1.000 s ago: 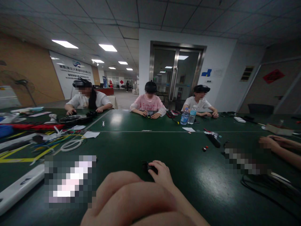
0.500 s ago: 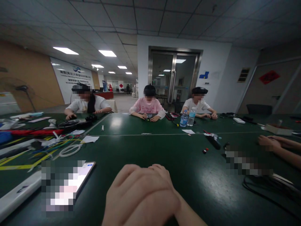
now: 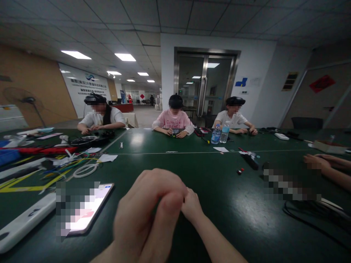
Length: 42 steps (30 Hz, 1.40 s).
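Note:
My left hand [image 3: 150, 208] is raised over the green table [image 3: 219, 233] at the bottom middle, fingers curled and thumb bent in against them. Just behind it and to the right is my right hand [image 3: 192, 206], lower down, its fingers mostly hidden behind the left. A tiny dark spot shows where the two hands meet; I cannot make out what it is. To the left of my hands lies a phone [image 3: 91, 212] with a lit screen, beside a long white object [image 3: 29, 221].
Cables [image 3: 85, 170] and papers lie at the left. Two water bottles [image 3: 224, 132] stand far right of centre. A dark power strip [image 3: 285, 182] and another person's hands [image 3: 315, 162] are at the right. Three people sit across the table.
My left hand has turned and risen, so its thumb now shows. My right hand is seen more to the right, lower behind the left. The view has shifted slightly.

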Available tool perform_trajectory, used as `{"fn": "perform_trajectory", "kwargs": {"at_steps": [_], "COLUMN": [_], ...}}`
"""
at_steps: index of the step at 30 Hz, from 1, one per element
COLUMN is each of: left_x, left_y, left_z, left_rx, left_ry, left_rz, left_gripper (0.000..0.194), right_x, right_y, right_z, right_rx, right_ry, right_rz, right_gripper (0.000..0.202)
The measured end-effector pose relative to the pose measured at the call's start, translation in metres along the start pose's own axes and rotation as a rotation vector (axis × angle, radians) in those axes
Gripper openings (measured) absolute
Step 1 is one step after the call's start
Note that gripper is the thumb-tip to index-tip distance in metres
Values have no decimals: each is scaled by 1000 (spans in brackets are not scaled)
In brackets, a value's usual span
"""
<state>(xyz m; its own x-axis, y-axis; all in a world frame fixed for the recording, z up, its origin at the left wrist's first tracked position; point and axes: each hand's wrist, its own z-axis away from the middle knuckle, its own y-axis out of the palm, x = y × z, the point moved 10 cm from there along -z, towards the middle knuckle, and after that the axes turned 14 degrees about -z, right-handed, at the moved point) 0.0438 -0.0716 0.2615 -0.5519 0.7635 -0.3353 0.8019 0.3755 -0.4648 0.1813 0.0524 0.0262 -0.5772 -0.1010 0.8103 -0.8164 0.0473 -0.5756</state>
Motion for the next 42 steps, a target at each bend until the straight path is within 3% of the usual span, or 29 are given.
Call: {"fn": "perform_trajectory", "kwargs": {"at_steps": [2,4,7,8,10,13,21,33,42], "left_x": [40,95,172,190,207,202,183,187,189], "left_y": [39,86,146,160,178,188,187,183,184], "left_z": [-5,8,55,74,104,120,107,109,111], "left_rx": [98,251,540,635,783,866,844,831,845], "left_ry": [-81,-177,-264,-288,-281,-213,-207,-267,-252], "left_rz": [-71,-125,-156,-157,-130,-146,-154,-131,-162], "left_gripper": [27,24,31,36,50,58,39,44,42], "right_x": [1,2,2,2,2,2,6,13,-8], "right_y": [0,0,0,0,-2,-4,-5,-3,-22], "right_z": [0,1,1,2,2,3,5,6,3], "right_rx": [-18,-20,-19,-21,-31,-40,-37,-16,-176], "right_ry": [-10,-22,-17,-11,5,19,10,-32,35], "right_rz": [11,12,7,3,-5,-11,-5,-21,-137], "right_gripper": [28,28,28,28,29,31,29,24,28]}}
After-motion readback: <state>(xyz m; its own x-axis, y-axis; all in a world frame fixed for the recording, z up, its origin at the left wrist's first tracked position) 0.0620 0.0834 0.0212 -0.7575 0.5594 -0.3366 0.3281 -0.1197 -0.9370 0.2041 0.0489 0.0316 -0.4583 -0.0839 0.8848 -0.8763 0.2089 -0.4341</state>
